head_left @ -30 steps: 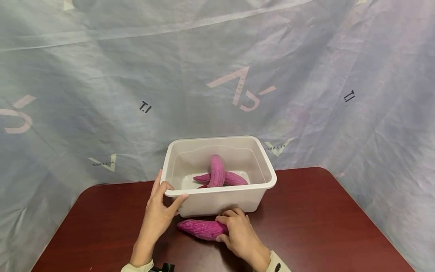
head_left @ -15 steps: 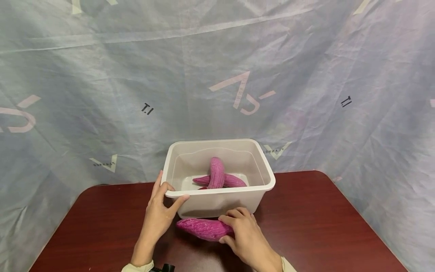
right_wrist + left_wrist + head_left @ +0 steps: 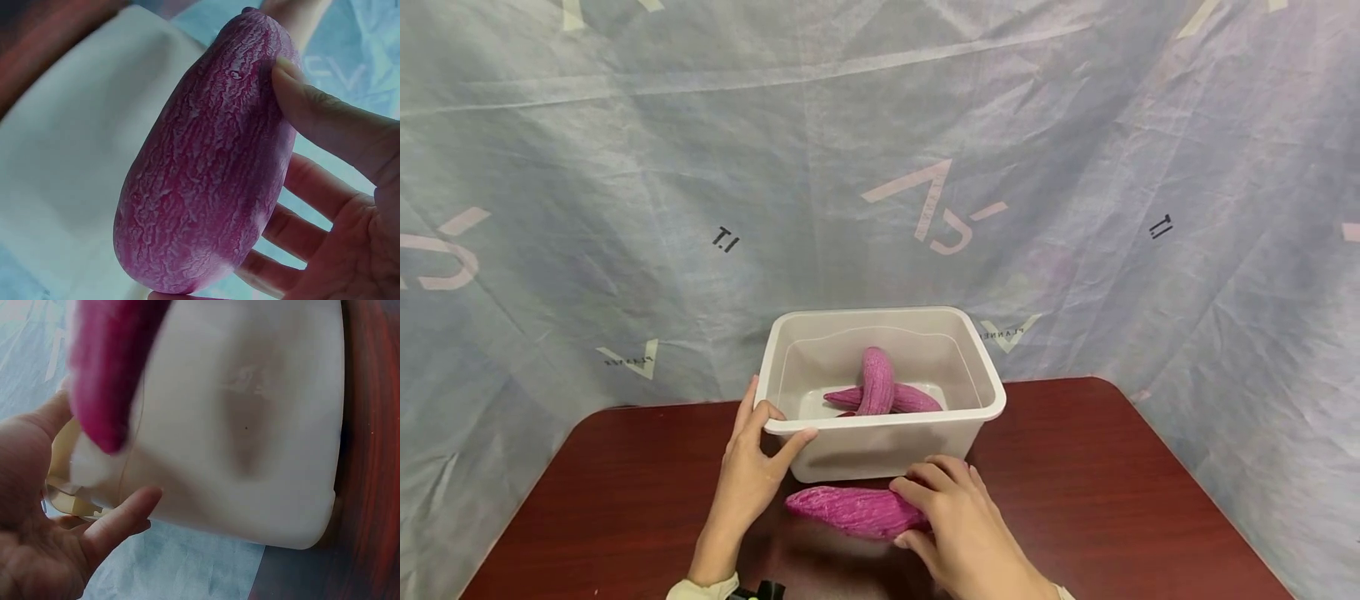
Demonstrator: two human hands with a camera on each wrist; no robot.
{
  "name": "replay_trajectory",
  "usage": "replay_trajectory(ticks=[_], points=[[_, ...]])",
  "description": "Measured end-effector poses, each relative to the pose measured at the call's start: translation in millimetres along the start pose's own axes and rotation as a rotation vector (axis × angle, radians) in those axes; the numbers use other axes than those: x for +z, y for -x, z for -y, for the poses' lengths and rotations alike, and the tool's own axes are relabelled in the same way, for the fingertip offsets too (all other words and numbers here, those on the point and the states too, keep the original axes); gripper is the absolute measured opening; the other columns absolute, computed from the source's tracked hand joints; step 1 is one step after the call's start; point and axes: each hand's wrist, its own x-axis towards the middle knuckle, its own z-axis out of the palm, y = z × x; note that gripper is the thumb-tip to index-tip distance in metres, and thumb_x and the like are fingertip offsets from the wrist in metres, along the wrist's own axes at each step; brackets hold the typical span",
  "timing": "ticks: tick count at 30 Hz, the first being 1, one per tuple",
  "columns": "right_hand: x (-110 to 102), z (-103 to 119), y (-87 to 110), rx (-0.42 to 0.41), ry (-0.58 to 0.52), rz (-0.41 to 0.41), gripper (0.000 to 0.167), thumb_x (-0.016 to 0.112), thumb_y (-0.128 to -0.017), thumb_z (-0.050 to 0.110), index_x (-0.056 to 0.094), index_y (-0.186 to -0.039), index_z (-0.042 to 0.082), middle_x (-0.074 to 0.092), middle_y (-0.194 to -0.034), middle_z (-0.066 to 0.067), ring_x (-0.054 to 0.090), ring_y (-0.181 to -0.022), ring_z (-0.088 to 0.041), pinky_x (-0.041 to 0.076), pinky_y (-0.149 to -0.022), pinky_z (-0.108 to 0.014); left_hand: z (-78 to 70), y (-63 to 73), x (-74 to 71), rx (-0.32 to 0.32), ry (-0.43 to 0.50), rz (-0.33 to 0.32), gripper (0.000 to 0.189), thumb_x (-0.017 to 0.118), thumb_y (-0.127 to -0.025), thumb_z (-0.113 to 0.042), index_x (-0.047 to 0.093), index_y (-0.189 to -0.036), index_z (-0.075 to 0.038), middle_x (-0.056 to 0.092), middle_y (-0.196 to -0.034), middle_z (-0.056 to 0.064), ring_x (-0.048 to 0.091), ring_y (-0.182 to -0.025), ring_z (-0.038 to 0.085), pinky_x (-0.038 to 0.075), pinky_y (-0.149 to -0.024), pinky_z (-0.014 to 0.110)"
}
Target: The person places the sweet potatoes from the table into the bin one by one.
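Note:
A white plastic bin (image 3: 880,450) stands at the back of the table. My left hand (image 3: 748,475) grips its near-left corner, with the thumb on the outer front wall (image 3: 250,425) and other fingers around the rim. In front of the bin, my right hand (image 3: 970,533) holds a wrinkled purple sweet potato (image 3: 850,510) by its right end, its tapered tip pointing left. It hangs above the tabletop with a shadow below. In the right wrist view, the thumb lies on one side of the sweet potato (image 3: 206,162) and the fingers lie behind it.
Inside the bin, a curved purple sweet potato (image 3: 877,383) lies across another one (image 3: 917,398). A small dark-red bit (image 3: 847,413) shows beside them, mostly hidden by the front wall. A grey printed curtain (image 3: 820,208) hangs right behind the reddish-brown table (image 3: 1112,483).
My right hand has moved right and towards me, with the sweet potato in its grip now raised off the table. My left hand has stayed on the bin's corner.

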Motion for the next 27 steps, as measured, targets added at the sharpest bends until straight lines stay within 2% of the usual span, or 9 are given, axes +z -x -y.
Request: replay_trajectory(ticks=[5, 10, 15, 20, 27], points=[[-19.6, -3.7, -3.4, -0.035, 0.027, -0.073, 0.053, 0.093, -0.065, 0.026, 0.072, -0.113, 0.026, 0.068, -0.11, 0.008, 0.056, -0.112, -0.015, 0.048, -0.094, -0.042, 0.8, 0.1, 0.0, -0.004, -0.01, -0.008, 0.04, 0.081, -0.085, -0.039, 0.05, -0.094, -0.015, 0.021, -0.169, 0.007, 0.037, -0.147, 0.044, 0.043, -0.099, 0.068], [-38.4, -3.5, -7.7, -0.039, 0.04, -0.098, 0.053, 0.093, -0.067, 0.026, 0.071, -0.115, 0.025, 0.067, -0.113, 0.008, 0.055, -0.116, -0.015, 0.049, -0.097, -0.052, 2.1, -0.8, 0.7, -0.004, -0.016, -0.009, 0.04, 0.081, -0.084, -0.039, 0.051, -0.094, -0.015, 0.021, -0.169, 0.007, 0.038, -0.146, 0.043, 0.043, -0.099, 0.067], [-49.3, -0.6, -17.1, -0.077, 0.054, -0.174, 0.055, 0.093, -0.067, 0.026, 0.071, -0.117, 0.024, 0.067, -0.117, 0.008, 0.054, -0.119, -0.017, 0.049, -0.098, -0.041, 2.6, -2.3, -0.5, 0.007, -0.005, -0.005, 0.036, 0.082, -0.085, -0.031, 0.052, -0.095, -0.014, 0.021, -0.169, 0.009, 0.038, -0.146, 0.044, 0.043, -0.099, 0.068], [-51.1, 1.3, -36.0, -0.062, 0.039, -0.187, 0.055, 0.093, -0.069, 0.027, 0.072, -0.119, 0.021, 0.07, -0.121, 0.005, 0.055, -0.121, -0.02, 0.047, -0.101, -0.037, 4.0, -1.0, -1.7, 0.011, 0.0, 0.004, 0.03, 0.081, -0.086, -0.023, 0.053, -0.097, -0.015, 0.018, -0.17, 0.01, 0.037, -0.146, 0.045, 0.045, -0.097, 0.069], [-40.0, -10.7, -76.4, -0.065, 0.005, -0.167, 0.05, 0.092, -0.071, 0.024, 0.073, -0.117, 0.015, 0.072, -0.11, 0.0, 0.058, -0.111, -0.024, 0.047, -0.099, -0.038, 2.3, 0.6, 0.0, 0.004, 0.017, 0.007, 0.035, 0.079, -0.087, -0.039, 0.054, -0.097, -0.017, 0.018, -0.17, 0.004, 0.033, -0.149, 0.044, 0.042, -0.099, 0.071]])
